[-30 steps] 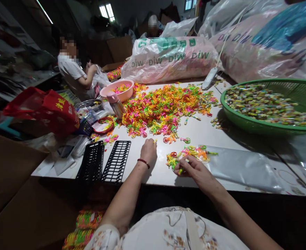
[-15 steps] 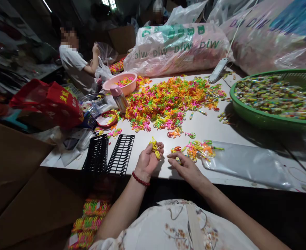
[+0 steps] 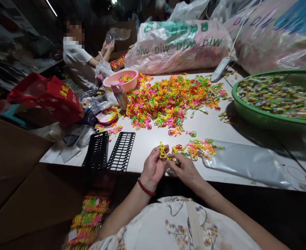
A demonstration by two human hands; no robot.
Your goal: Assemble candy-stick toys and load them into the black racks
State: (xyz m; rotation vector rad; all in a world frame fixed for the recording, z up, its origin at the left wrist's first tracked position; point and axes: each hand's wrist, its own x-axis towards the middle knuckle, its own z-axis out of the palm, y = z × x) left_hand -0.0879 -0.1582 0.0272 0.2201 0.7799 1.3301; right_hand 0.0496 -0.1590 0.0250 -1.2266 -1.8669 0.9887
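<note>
My left hand is closed on a small yellow plastic toy, shaped like a bicycle, above the table's front edge. My right hand meets it from the right, thumb and fingers pinched at the toy's lower end. A small wrapped tube shows at the right fingers; its far end is hidden. Just beyond the right hand lies a little group of mixed toys and tubes, partly on a flat clear plastic bag.
Black slotted racks lie at left. A heap of coloured toys covers the table's middle, beside a flask and pink basin. A green basket of wrapped tubes stands right. A co-worker handles clear plastic behind.
My hands have come together, the right fingers now touching the yellow toy. The toy is turned more upright in my left hand. The co-worker's hands have risen with the clear plastic.
</note>
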